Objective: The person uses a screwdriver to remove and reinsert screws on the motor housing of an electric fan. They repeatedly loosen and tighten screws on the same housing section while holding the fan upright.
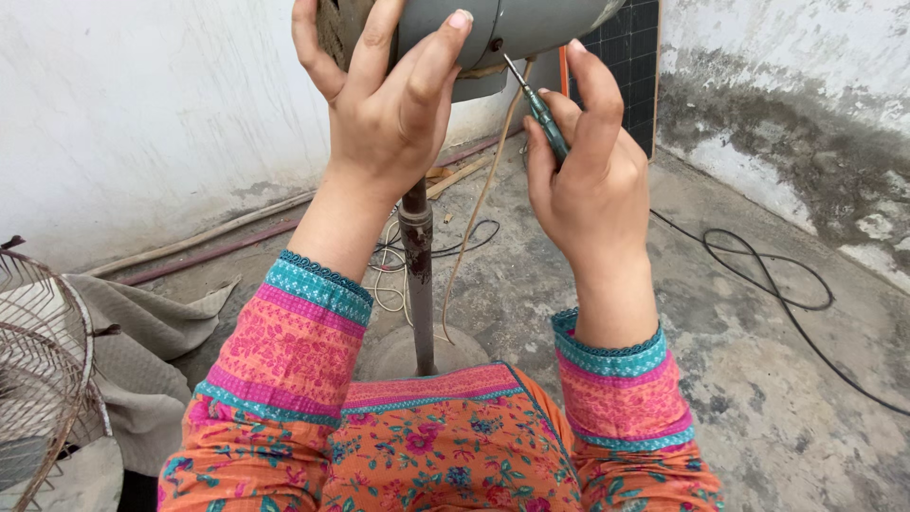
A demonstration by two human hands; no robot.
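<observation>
My left hand (384, 104) grips the grey motor housing (517, 28) of a pedestal fan at the top of the view, fingers wrapped over its rear. My right hand (592, 180) holds a small green-handled screwdriver (543, 116), its metal tip set against a screw on the underside of the housing. The housing sits on a rusty metal pole (417, 275) that runs down to a round base (403, 351) on the concrete floor. Orange floral sleeves cover both my forearms.
A wire fan guard (43, 370) lies at the left on a grey cloth (152, 332). A black cable (768, 275) loops across the floor at right. White cord (389, 284) coils behind the pole. A dark grid panel (633, 57) leans on the wall. Long sticks lie along the left wall.
</observation>
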